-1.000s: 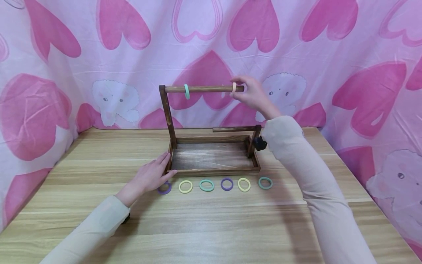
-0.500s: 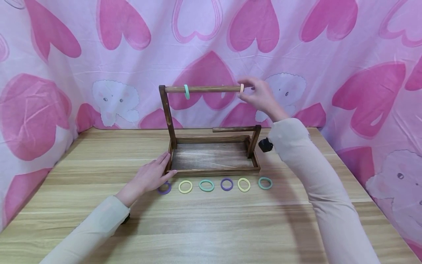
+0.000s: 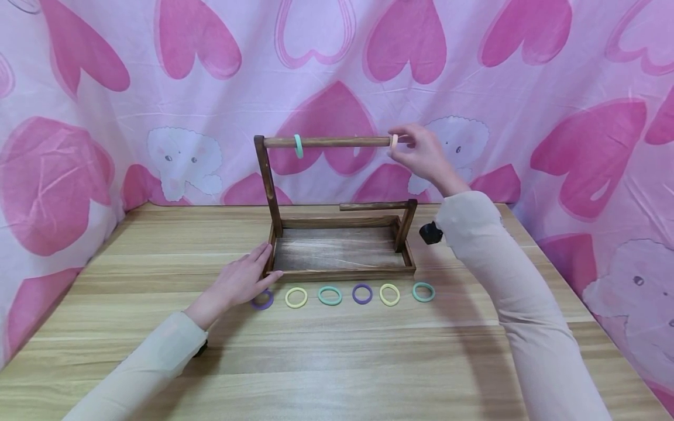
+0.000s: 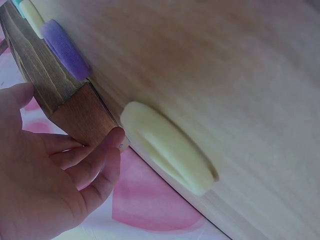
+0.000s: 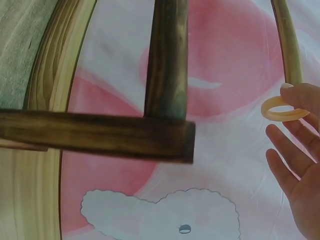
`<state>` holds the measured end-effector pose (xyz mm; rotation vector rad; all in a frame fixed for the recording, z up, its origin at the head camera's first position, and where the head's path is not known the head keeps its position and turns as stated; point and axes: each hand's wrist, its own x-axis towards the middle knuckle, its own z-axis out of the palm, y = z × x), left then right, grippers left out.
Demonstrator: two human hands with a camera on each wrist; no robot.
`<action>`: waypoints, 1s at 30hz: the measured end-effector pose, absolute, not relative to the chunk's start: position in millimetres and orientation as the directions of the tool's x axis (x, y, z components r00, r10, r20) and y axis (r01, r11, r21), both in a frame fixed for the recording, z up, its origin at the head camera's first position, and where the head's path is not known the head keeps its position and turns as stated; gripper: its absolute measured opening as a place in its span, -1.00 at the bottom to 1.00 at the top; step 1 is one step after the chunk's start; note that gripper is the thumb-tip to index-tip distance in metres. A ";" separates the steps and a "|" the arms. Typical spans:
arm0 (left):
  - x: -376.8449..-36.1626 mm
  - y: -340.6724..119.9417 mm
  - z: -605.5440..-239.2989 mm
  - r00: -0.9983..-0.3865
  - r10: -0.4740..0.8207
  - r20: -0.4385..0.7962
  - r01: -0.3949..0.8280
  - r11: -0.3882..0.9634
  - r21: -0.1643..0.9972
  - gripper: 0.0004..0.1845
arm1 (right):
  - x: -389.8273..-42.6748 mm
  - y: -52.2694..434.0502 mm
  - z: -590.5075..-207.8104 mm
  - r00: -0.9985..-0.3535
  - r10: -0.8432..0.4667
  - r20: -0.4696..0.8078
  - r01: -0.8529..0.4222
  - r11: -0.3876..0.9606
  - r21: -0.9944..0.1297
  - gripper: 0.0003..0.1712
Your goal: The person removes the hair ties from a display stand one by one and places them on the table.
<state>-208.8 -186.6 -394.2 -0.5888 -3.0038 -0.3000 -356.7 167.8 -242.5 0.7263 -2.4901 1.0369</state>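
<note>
Sliding rightward since a second ago, the peach ring (image 3: 394,141) now sits just off the top rod's (image 3: 326,141) free end, pinched by the right hand (image 3: 421,153); the left hand (image 3: 239,282) rests flat-fingered against the wooden tray (image 3: 342,272).

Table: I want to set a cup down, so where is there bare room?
Free: the table near edge, between the sleeves below the ring row; also left and right of the rack. Crowded: the strip in front of the rack, with the rings and the left hand.
</note>
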 end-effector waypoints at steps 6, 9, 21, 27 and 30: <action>-208.5 -186.3 -393.9 -0.926 0.365 0.099 0.378 0.909 0.178 -0.24 | -356.1 174.1 -248.4 -0.799 -0.324 0.507 -0.593 0.563 -0.575 -0.57; -208.5 -186.4 -394.0 -0.926 0.365 0.099 0.378 0.909 0.178 -0.24 | -356.4 176.3 -251.8 -0.795 -0.328 0.511 -0.599 0.558 -0.574 -0.59; -209.2 -186.8 -394.7 -0.926 0.367 0.094 0.378 0.907 0.184 -0.23 | -352.3 184.1 -262.2 -0.802 -0.349 0.485 -0.595 0.542 -0.594 -0.56; -209.6 -186.8 -395.3 -0.925 0.367 0.100 0.379 0.908 0.180 -0.23 | -349.6 192.4 -267.0 -0.803 -0.363 0.472 -0.595 0.531 -0.604 -0.55; -210.0 -186.6 -395.8 -0.925 0.368 0.099 0.380 0.907 0.182 -0.23 | -345.0 196.3 -268.1 -0.813 -0.369 0.451 -0.583 0.538 -0.609 -0.53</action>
